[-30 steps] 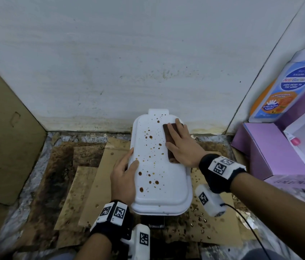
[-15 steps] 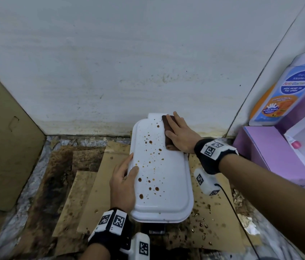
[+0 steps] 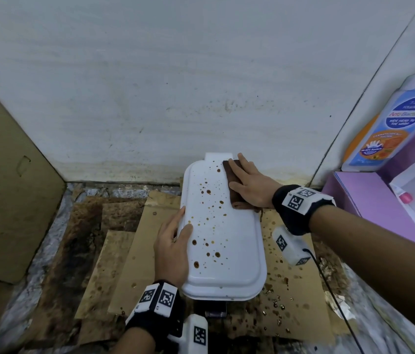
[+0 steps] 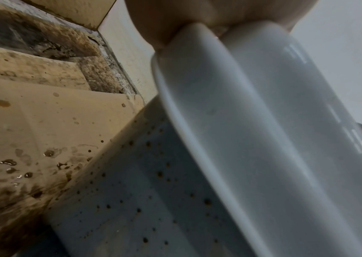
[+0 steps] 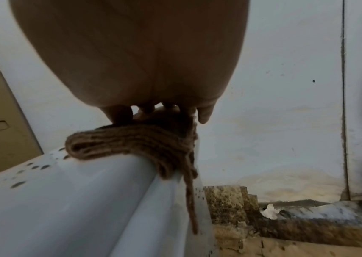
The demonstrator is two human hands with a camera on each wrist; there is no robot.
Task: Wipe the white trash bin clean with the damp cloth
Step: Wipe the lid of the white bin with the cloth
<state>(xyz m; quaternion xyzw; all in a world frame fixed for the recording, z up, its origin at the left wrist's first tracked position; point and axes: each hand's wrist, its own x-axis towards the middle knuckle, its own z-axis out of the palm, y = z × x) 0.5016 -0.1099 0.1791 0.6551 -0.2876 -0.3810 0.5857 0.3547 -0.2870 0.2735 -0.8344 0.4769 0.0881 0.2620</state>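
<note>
A white trash bin (image 3: 229, 241) stands on the floor by the wall, its lid speckled with brown spots. My right hand (image 3: 248, 183) lies flat on a folded brown cloth (image 3: 232, 178) and presses it onto the far right part of the lid. In the right wrist view the cloth (image 5: 131, 144) drapes over the lid's right rim (image 5: 101, 200), a loose thread hanging down. My left hand (image 3: 173, 247) rests on the lid's left edge, thumb on top and fingers along the rim. The left wrist view shows the lid rim (image 4: 252, 139) and the spotted bin side (image 4: 142, 200) below it.
Stained cardboard sheets (image 3: 124, 251) cover the wet floor around the bin. A large cardboard panel (image 3: 5, 200) leans at the left. A purple box (image 3: 380, 200) and a soap bottle (image 3: 385, 123) sit at the right. The white wall (image 3: 175, 85) is right behind the bin.
My right hand has slid the cloth along the lid's right side toward the far end and stays there now. The left hand has kept its place on the left edge.
</note>
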